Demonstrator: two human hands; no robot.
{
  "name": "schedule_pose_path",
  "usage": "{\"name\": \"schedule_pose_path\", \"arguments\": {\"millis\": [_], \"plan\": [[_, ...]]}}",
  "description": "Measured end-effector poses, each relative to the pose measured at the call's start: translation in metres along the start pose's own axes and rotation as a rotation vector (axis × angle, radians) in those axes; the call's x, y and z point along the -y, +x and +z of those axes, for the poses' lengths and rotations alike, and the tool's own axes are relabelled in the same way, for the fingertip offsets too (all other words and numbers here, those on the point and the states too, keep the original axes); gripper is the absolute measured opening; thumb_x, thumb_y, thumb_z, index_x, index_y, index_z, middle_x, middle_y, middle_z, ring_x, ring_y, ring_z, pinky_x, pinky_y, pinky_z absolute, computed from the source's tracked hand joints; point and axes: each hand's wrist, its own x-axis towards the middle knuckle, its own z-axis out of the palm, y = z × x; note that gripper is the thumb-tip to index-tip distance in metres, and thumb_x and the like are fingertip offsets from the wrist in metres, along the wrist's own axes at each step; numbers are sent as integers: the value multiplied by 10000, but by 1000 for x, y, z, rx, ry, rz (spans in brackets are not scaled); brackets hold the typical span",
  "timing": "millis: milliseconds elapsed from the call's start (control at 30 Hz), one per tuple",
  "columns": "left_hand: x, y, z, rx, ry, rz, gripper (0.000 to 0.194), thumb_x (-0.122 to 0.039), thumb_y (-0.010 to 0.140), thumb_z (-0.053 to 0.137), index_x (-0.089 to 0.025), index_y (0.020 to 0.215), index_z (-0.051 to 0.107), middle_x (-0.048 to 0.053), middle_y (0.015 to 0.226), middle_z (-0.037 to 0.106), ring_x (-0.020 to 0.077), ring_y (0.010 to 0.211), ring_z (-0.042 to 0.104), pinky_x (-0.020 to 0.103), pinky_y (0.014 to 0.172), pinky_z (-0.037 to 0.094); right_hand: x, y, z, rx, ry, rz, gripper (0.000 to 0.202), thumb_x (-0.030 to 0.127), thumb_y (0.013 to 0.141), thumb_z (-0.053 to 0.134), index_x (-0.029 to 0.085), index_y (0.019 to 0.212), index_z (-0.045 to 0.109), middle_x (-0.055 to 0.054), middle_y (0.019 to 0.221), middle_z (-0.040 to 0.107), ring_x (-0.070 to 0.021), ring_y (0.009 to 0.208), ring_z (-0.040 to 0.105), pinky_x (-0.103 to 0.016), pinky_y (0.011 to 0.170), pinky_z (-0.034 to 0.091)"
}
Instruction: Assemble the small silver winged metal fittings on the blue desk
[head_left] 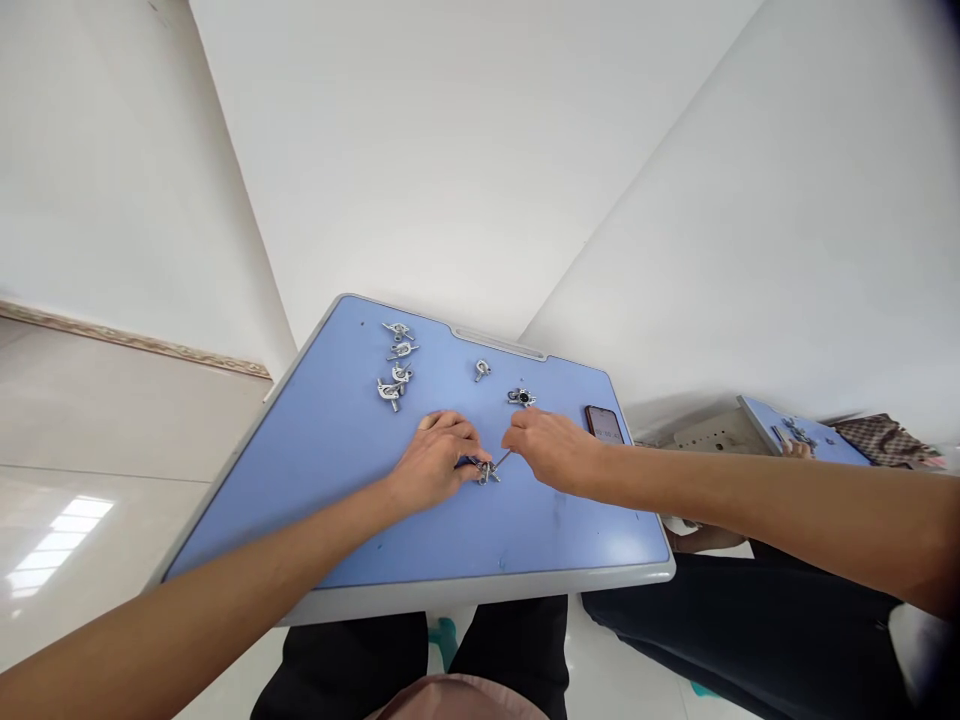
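Observation:
On the blue desk [337, 480], a small silver metal clamp [486, 473] lies between my two hands. My left hand [442, 455] is closed, its fingers and thumb pinching the left side of this clamp. The fingers of my right hand [544, 445] are closed round a thin metal tool [503, 459], whose tip reaches the clamp from the upper right. Just beyond my right hand sits a silver piece with a dark round centre [523, 397]. Another small silver clamp [482, 370] lies farther back, apart from both hands.
Several silver clamps [389, 390] lie at the desk's back left. A phone [604, 424] showing digits rests near the right edge. White walls stand behind. At the right, another blue desk [765, 415] holds metal parts beside a person's hand and a checkered cloth [881, 438].

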Motion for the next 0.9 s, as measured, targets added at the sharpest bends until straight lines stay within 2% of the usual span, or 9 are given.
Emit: {"name": "schedule_pose_path", "arguments": {"millis": [100,167,267,367,500,600,667,767,900], "plan": [[0,0,0,9,5,-1,145,-181,789,744,-296,876,761,-13,908,700,243,1068,532,464,1046,292,2,-3,1,-2,-15,-305,337,-97,775,532,141,946,698,-106,971,629,-213,922,533,-294,672,428],[0,0,-1,16,10,-1,148,-175,790,738,-294,874,761,-12,904,699,248,1071,529,469,1050,285,4,-4,4,18,-41,-379,326,-80,769,556,119,985,696,-115,989,627,-216,915,523,-307,699,446],[1,0,-1,15,9,1,141,-206,797,739,-300,899,766,-7,915,701,244,1054,533,463,1043,294,5,-7,10,49,-25,-226,410,-91,742,577,134,1068,683,-113,1016,620,-213,904,538,-284,636,440],[3,0,1,4,14,13,147,-224,808,728,-300,929,764,-4,926,703,235,1045,537,459,1037,307,1,-13,11,43,24,-99,406,-85,772,561,182,1049,690,-94,1001,629,-211,919,572,-260,578,406],[2,-1,3,-16,41,20,149,-219,794,731,-287,924,756,-8,936,704,234,1047,538,464,1037,305,-2,-27,2,-100,136,143,214,108,916,559,179,1087,666,-98,1019,667,-216,957,611,-293,681,441],[-1,-2,2,-13,50,15,170,-210,760,759,-274,917,749,-9,929,700,235,1040,541,460,1029,305,2,-33,0,-182,234,294,144,210,920,598,187,1044,667,-71,1022,698,-200,906,628,-298,696,424],[-4,-2,0,-4,46,7,169,-236,755,770,-275,918,745,-6,935,698,242,1045,538,462,1025,305,6,-35,3,-237,331,344,96,255,900,632,198,959,683,-39,938,704,-174,817,620,-283,662,402],[-7,-2,-2,1,43,-5,154,-264,768,764,-281,920,746,-4,946,697,250,1061,532,461,1024,306,11,-34,11,-335,521,379,51,226,849,678,201,888,701,-7,823,657,-135,723,571,-267,652,398],[-9,-1,-3,12,47,-29,151,-256,778,761,-274,928,749,-2,949,700,247,1067,532,454,1018,315,16,-35,23,-445,782,420,68,202,835,663,220,865,721,10,807,590,-104,640,495,-250,608,404]]}}
